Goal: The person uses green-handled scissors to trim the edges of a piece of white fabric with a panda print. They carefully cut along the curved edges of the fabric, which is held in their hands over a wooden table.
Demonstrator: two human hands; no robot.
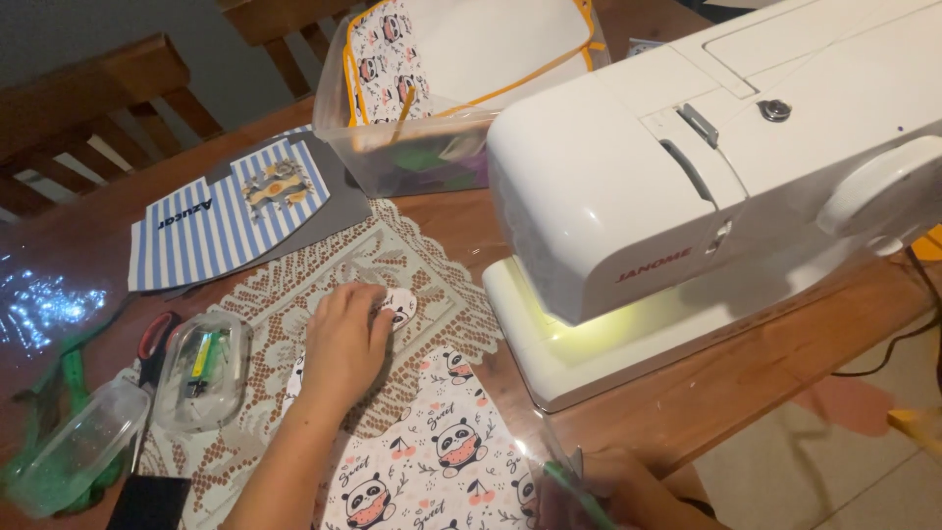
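L hand [343,339] lies flat, fingers spread, pressing a small panda-print fabric piece [400,306] on the lace mat [294,290] left of the sewing machine [687,196]; R hand [613,491], near edge, grips a green tool [579,491], closure unclear.

Single head-worn camera, above seated position, tilted down and forward across brown wooden tabletop [687,393]; close range; white plastic sewing machine [706,167] fills right half.
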